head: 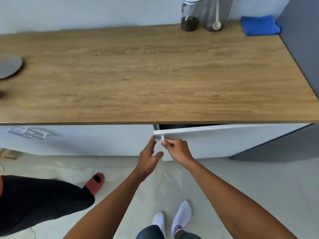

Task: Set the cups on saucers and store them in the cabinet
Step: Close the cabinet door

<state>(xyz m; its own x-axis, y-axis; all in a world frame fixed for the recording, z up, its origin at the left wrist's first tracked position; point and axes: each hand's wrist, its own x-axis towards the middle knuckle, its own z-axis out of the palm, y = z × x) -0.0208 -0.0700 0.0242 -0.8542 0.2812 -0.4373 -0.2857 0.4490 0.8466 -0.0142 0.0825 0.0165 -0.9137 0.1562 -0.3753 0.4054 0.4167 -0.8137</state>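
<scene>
The cabinet door (224, 142) under the desk (155, 75) was seen slightly ajar, with a dark gap along its top edge. Its handle (162, 139), a short white bar whose long axis ran down the door face close to the free left edge, was pinched by the right hand (179, 150), the fingers (168, 143) being curled together upon it. The left hand (149, 157) was held just beside that edge, its fingers (152, 140) straight and apart, with nothing gripped. The handle thus lay directly ahead of the right hand, the nearer one; a swing toward the person and rightward was judged to be called for. No cups or saucers could be made out; only a dark round disc (9, 66) was seen at the far left of the desk, its kind not to be told. A red mark on the jar (189, 18) could not be read
</scene>
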